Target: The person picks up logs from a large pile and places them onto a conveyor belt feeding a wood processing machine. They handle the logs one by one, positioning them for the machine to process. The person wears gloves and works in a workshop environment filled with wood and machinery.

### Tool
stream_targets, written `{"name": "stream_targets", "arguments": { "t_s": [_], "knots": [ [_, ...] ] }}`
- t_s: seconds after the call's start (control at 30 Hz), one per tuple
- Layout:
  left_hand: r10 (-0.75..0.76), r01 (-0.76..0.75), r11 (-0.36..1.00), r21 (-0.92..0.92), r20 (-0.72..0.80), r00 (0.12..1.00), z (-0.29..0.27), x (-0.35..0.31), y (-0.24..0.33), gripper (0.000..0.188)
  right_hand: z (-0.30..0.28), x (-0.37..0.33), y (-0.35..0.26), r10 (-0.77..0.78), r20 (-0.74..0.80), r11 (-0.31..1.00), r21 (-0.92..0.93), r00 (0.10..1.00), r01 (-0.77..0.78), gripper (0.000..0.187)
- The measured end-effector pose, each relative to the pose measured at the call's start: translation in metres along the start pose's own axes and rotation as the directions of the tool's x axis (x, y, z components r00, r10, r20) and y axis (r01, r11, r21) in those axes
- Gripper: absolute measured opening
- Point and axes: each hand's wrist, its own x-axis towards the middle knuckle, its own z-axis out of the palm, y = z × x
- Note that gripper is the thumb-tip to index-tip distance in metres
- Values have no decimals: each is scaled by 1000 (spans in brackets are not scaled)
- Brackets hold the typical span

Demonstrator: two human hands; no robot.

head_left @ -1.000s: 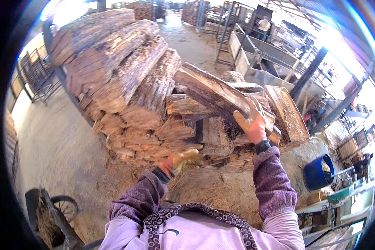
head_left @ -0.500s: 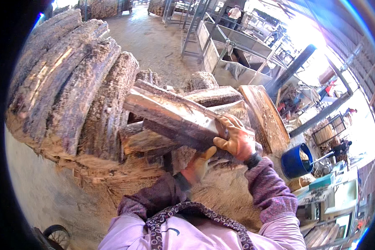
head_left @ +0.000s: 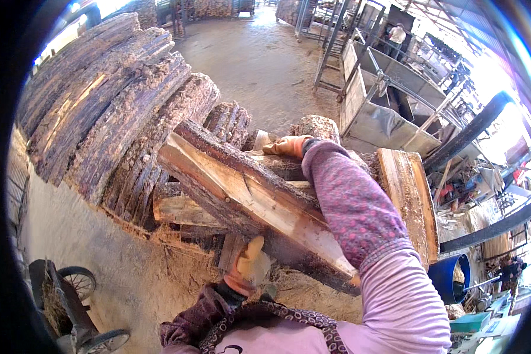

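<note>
A long split timber slab [head_left: 259, 203] with dark bark edges and pale inner wood lies slantwise across the log pile, its near right end low beside my right arm. My right hand [head_left: 286, 146], in an orange-tan glove, reaches past the slab's far side. Its fingers stretch leftward over a log behind the slab; the fingertips rest on or just above the wood. My left hand [head_left: 248, 265], in a similar glove with a yellowish palm, is below the slab's near edge. Its fingers are apart and somewhat blurred, and I see nothing held in it.
Thick bark-covered slabs [head_left: 118, 112] are stacked at the left. A broad pale slab [head_left: 404, 194] stands right of the pile. Farther right are a blue drum [head_left: 448, 277] and a dark slanting post [head_left: 472, 130]. A wheeled cart [head_left: 71, 307] is lower left; a large bin [head_left: 389, 112] stands behind.
My right hand has let go of the slab's near end and moved to its far side. My left hand has come away downward to the left. The slab's near end now reaches lower right.
</note>
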Motion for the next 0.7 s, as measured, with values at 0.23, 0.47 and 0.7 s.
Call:
{"name": "stream_targets", "arguments": {
  "t_s": [0.23,0.47,0.7],
  "knots": [
    [29,-12,978,-208,79,996,24,-8,-5,50,26,-62,-4,-52,156,999,-3,986,53,76],
    [-62,118,975,-191,273,960,-23,-40,6,41,77,-167,-39,-40,-126,989,138,991,57,63],
    [-177,-101,891,443,542,821,-88,-71,38,37,223,-307,-122,245,-486,748,646,839,156,53]
  ]
}}
